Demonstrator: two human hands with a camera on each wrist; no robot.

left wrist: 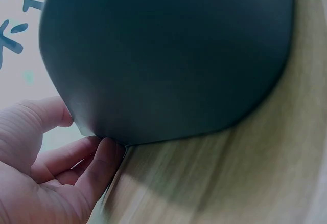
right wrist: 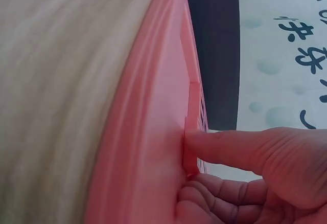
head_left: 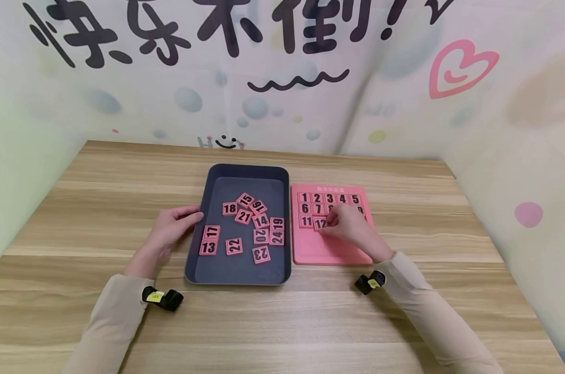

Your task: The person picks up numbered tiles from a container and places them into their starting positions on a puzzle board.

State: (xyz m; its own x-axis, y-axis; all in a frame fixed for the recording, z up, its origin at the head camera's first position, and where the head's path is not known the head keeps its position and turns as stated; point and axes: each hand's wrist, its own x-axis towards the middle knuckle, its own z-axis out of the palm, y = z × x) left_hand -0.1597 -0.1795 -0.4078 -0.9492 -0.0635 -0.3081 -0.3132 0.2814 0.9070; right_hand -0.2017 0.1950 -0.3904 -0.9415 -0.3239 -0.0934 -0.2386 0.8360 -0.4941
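My right hand (head_left: 348, 226) pinches the number tile 12 (head_left: 319, 223) between thumb and fingers, just right of tile 11 on the pink puzzle board (head_left: 320, 252). In the right wrist view the thumb (right wrist: 225, 144) presses the tile's edge, with the other fingers curled low against the board. Tiles 1 to 8 show in rows above, partly covered by the hand. My left hand (head_left: 170, 231) grips the left wall of the dark grey tray (head_left: 192, 259). Its fingertips meet the tray's outer side (left wrist: 163, 81) in the left wrist view.
Several loose pink number tiles lie in the tray at mixed angles, among them tile 22 (head_left: 233, 246) and tile 18 (head_left: 229, 209). The tray stands close beside the board on a wooden table (head_left: 245, 332). A printed backdrop (head_left: 147, 98) rises behind the table.
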